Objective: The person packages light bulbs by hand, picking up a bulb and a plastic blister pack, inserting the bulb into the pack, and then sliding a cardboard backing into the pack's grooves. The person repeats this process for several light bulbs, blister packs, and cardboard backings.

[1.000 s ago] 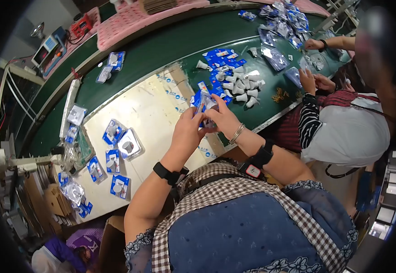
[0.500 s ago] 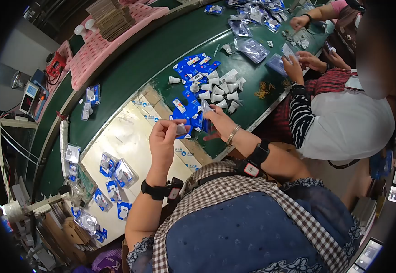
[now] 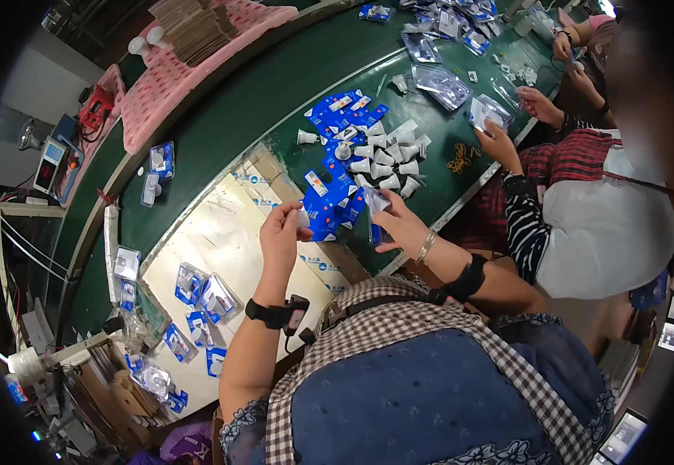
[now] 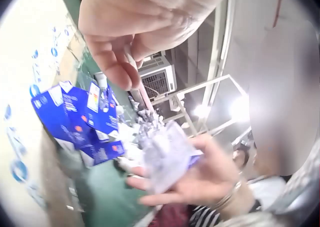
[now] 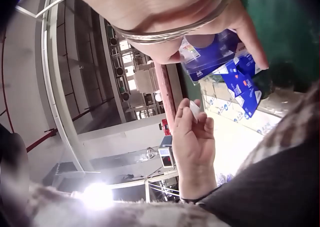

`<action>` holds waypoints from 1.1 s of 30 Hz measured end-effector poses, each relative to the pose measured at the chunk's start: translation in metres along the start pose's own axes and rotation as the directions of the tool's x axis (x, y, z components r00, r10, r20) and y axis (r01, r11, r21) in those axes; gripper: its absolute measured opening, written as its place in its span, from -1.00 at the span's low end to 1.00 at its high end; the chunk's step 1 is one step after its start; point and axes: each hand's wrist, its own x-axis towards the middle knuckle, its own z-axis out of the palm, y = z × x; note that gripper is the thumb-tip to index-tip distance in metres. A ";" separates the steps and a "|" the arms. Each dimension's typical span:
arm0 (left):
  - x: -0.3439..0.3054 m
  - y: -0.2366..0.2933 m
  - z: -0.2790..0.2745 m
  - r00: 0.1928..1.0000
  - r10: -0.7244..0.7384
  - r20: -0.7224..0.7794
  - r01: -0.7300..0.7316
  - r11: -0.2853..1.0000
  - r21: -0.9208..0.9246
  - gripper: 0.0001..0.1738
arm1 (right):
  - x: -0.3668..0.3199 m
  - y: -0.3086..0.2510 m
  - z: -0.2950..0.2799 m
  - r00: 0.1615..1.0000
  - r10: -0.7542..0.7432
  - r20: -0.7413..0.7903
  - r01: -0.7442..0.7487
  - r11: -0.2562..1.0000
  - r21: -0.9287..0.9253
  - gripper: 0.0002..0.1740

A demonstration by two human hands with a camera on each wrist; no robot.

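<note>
My left hand [image 3: 279, 239] is raised over the pale board and pinches a small flat white piece [image 5: 194, 109] between thumb and fingers; its exact kind I cannot tell. To the right, my right hand [image 3: 400, 226] holds a clear plastic blister pack [image 4: 167, 159] with a blue card [image 5: 215, 57] in it. The two hands are apart. Beyond them on the green table lie overlapping blue printed cards [image 3: 329, 194] and a heap of white bulb-shaped pieces [image 3: 387, 159].
Several finished-looking blister packs [image 3: 217, 298] lie on the pale board [image 3: 190, 240] at left. A person [image 3: 577, 225] works at right, handling clear packs. More packs [image 3: 453, 23] are piled at the back. Yellow rubber bands [image 3: 461, 159] lie near the table edge.
My hands were together on the pack a second ago. They have since parted, the left taking the white piece and the right keeping the pack. The head view has turned.
</note>
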 end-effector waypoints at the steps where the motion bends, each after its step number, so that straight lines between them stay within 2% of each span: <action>1: 0.003 -0.006 -0.002 0.998 -0.050 0.027 0.050 0.999 0.006 -0.77 | -0.006 0.001 -0.003 1.000 0.005 0.014 -0.005 1.000 0.000 -0.19; 2: 0.006 -0.007 0.000 0.994 -0.098 0.057 0.097 0.995 0.017 -0.77 | -0.008 0.006 -0.007 1.000 0.001 0.011 -0.001 1.000 0.002 -0.19; 4: 0.018 -0.005 0.013 0.989 -0.086 0.123 0.079 0.995 0.060 -0.77 | -0.013 0.012 -0.014 0.999 0.047 0.004 -0.047 0.998 -0.035 -0.19; 5: 0.025 -0.002 0.024 0.981 -0.081 0.178 0.064 0.993 0.101 -0.77 | -0.016 0.012 -0.015 0.998 0.049 -0.039 -0.054 0.991 -0.124 -0.19; 8: 0.051 0.020 0.070 0.942 -0.025 0.333 -0.007 0.995 0.095 -0.77 | -0.012 0.036 -0.030 0.994 -0.082 -0.069 0.068 0.979 -0.192 -0.10; 10: 0.067 0.041 0.116 0.916 -0.039 0.400 -0.029 0.986 0.164 -0.75 | -0.028 0.025 -0.036 0.991 -0.090 -0.099 0.050 0.937 -0.346 -0.10; 12: 0.094 0.037 0.166 0.840 -0.171 0.515 0.035 0.964 0.263 -0.75 | -0.033 0.030 -0.046 0.990 -0.074 -0.122 0.028 0.939 -0.342 -0.11; 14: 0.119 0.044 0.220 0.817 -0.167 0.552 0.078 0.980 0.181 -0.77 | -0.020 0.061 -0.058 0.953 -0.234 -0.195 0.145 0.911 -0.386 -0.15; 16: 0.153 0.065 0.278 0.760 -0.096 0.643 0.057 0.995 0.081 -0.62 | -0.041 0.038 -0.056 0.978 -0.045 -0.204 0.010 0.986 -0.169 -0.16; 17: 0.165 0.085 0.304 0.746 -0.059 0.663 0.058 0.998 0.023 -0.54 | -0.038 0.045 -0.056 0.968 -0.090 -0.234 0.036 0.974 -0.226 -0.17; 18: 0.173 0.105 0.328 0.730 -0.021 0.683 0.063 0.997 -0.036 -0.44 | -0.047 0.031 -0.054 0.981 -0.049 -0.186 0.001 0.968 -0.250 -0.21; 19: 0.180 0.121 0.345 0.731 0.007 0.683 0.026 0.999 -0.037 -0.26 | -0.043 0.040 -0.055 0.977 -0.088 -0.195 0.030 0.959 -0.281 -0.22; 20: 0.188 0.125 0.355 0.767 0.025 0.641 -0.040 0.999 0.009 -0.30 | -0.031 0.052 -0.060 0.975 -0.119 -0.188 0.056 0.949 -0.310 -0.23; 21: 0.200 0.120 0.361 0.794 0.190 0.577 -0.315 0.941 0.123 -0.37 | -0.037 0.043 -0.062 0.968 -0.146 -0.202 0.072 0.941 -0.332 -0.25; 22: 0.209 0.111 0.363 0.768 0.357 0.533 -0.547 0.798 0.254 -0.44 | -0.040 0.033 -0.065 0.968 -0.141 -0.207 0.070 0.946 -0.318 -0.25; 24: 0.178 0.111 0.331 0.743 0.431 0.512 -0.511 0.859 0.019 -0.71 | -0.043 0.018 -0.073 0.961 -0.023 -0.276 -0.017 0.990 -0.141 -0.20; 25: 0.144 0.117 0.302 0.715 0.402 0.572 -0.514 0.857 0.039 -0.76 | -0.023 0.035 -0.078 0.929 -0.136 -0.344 0.059 0.973 -0.224 -0.22; 26: 0.104 0.123 0.268 0.684 0.377 0.624 -0.522 0.851 0.058 -0.79 | -0.016 0.035 -0.080 0.915 -0.166 -0.368 0.110 0.980 -0.168 -0.24; 27: 0.071 0.111 0.238 0.654 0.382 0.653 -0.590 0.798 0.125 -0.85 | -0.008 0.030 -0.080 0.923 -0.132 -0.362 0.103 0.990 -0.099 -0.25; 28: 0.044 0.095 0.212 0.569 0.452 0.687 -0.711 0.690 0.135 -0.87 | -0.005 0.022 -0.077 0.929 -0.094 -0.359 0.089 0.996 -0.031 -0.26; 30: 0.004 0.078 0.173 0.554 0.423 0.717 -0.749 0.628 0.209 -0.87 | 0.017 0.015 -0.063 0.948 -0.003 -0.318 0.104 0.948 0.300 -0.26; 31: -0.005 0.074 0.160 0.572 0.425 0.702 -0.741 0.634 0.221 -0.87 | 0.014 0.011 -0.058 0.974 -0.005 -0.228 0.105 0.898 0.428 -0.30; 32: -0.011 0.070 0.145 0.560 0.482 0.673 -0.795 0.542 0.273 -0.86 | 0.016 0.006 -0.049 0.977 -0.001 -0.213 0.092 0.904 0.418 -0.30; 33: -0.016 0.067 0.131 0.541 0.534 0.650 -0.833 0.445 0.328 -0.85 | 0.018 0.003 -0.036 0.989 0.070 -0.131 -0.004 0.893 0.451 -0.33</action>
